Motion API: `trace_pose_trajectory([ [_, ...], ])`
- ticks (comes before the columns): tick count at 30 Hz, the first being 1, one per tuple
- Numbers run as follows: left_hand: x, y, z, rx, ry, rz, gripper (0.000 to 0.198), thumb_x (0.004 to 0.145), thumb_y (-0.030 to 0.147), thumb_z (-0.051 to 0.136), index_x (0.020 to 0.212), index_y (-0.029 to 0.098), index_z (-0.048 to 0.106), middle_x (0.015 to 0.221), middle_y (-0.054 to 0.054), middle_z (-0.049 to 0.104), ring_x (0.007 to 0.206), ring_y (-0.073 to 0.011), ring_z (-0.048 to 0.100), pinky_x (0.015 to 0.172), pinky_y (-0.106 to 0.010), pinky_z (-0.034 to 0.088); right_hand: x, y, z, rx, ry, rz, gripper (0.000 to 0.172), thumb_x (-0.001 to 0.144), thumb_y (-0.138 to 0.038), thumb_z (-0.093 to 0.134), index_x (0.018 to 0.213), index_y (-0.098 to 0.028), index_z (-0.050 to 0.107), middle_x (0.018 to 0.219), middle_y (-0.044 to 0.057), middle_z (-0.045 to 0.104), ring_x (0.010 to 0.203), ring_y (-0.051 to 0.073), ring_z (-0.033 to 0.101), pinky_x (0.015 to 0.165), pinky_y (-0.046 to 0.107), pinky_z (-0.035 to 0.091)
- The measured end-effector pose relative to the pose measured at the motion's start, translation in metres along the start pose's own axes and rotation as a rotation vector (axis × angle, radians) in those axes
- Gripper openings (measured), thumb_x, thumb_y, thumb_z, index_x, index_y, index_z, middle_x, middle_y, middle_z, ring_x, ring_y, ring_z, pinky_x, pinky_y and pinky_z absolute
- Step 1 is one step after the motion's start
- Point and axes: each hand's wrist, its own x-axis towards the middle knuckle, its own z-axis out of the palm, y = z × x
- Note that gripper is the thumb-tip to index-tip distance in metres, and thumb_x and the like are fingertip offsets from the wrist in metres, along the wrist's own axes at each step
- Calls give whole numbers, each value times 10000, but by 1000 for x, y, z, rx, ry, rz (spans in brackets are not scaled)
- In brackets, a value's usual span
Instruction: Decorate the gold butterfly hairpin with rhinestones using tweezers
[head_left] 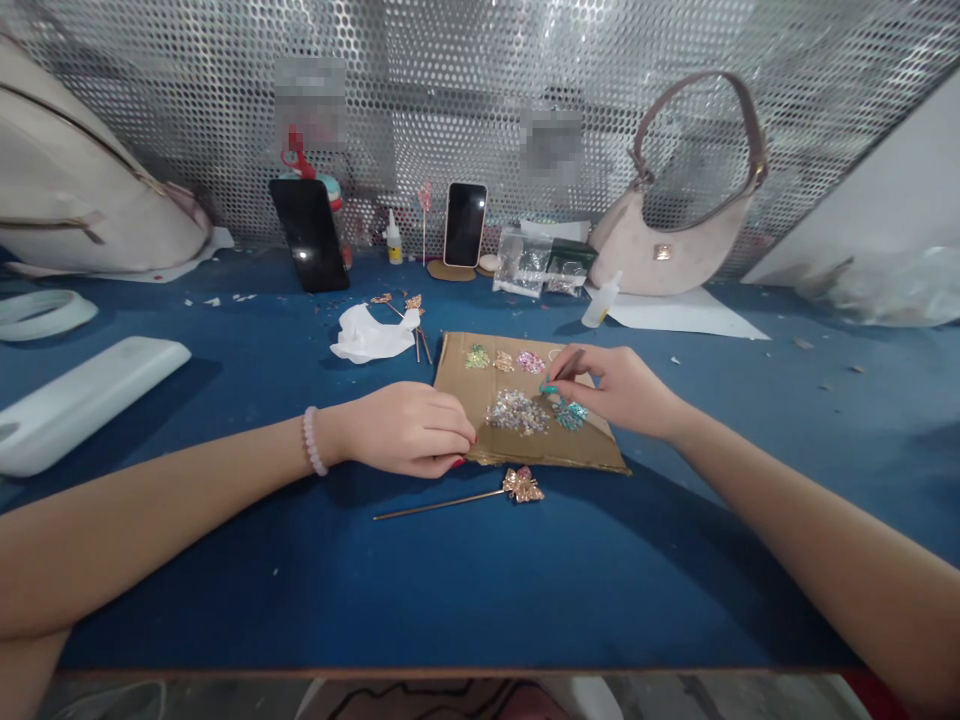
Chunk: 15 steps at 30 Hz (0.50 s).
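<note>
My left hand lies at the near left corner of a cardboard sheet, fingers curled together on its edge. Over the sheet's right side, my right hand pinches dark tweezers, their tips hidden near the fingers. Something teal shows at these fingertips; I cannot tell what. Below them is a heap of teal rhinestones, beside a larger pile of clear, silvery rhinestones. Small green, gold and pink heaps line the far side. A gold hairpin with a flower-like head lies in front.
Behind the sheet are crumpled white paper, hairpin parts, a glue bottle, plastic bags and a phone. A black tablet leans at back left. A white case lies left; a handbag stands back right.
</note>
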Motion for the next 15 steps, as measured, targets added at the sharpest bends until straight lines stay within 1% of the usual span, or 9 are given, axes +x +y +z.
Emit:
trace_pose_trajectory([
  [6,1,0,-1,-8,-12,-3,196,879,176,431,858,131,621,917,-66,692,828,-176,640,686,-291,522,0,-1,7,38,31,-47,131,773,-287,544,715,-187,606,777,54,692,645,157,626,593,302,479],
  [10,1,0,-1,-7,-15,-5,197,882,184,428,868,138,619,922,-64,693,834,-169,637,695,-280,516,-2,-2,10,80,14,-57,143,782,-307,550,716,-191,603,763,42,685,632,151,627,598,297,491],
  [15,1,0,-1,-6,-12,-3,194,879,176,429,868,132,618,916,-63,693,826,-173,638,687,-284,513,-4,-5,5,83,-24,-70,144,787,-316,548,734,-196,608,779,40,688,674,152,631,584,273,482],
])
